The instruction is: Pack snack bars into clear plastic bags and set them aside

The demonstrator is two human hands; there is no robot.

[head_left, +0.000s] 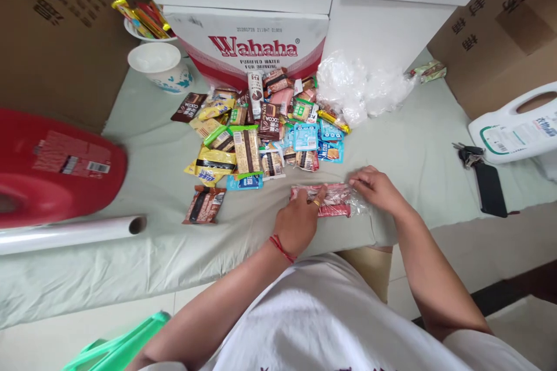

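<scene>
A flat pink-and-red snack packet (342, 208) in loose clear plastic wrap lies near the table's front edge. My left hand (298, 221), with a ring and a red string bracelet, rests over the packet's left end, fingers spread and pressing on it. My right hand (378, 190) is at the packet's upper right corner, thumb and fingers pinched on the clear plastic wrap (359, 204). Beyond my hands lies a pile of wrapped snacks, among them a tall biscuit pack (246, 151), a blue packet (305, 137) and a brown cocoa packet (270, 122).
A brown packet (203, 205) lies apart at left, near a red jug (65, 165) and a plastic film roll (73, 234). Crumpled clear bags (365, 90) sit before white boxes. Paper cups (167, 66) stand back left; a white jug (517, 130), keys and black phone (491, 188) lie right.
</scene>
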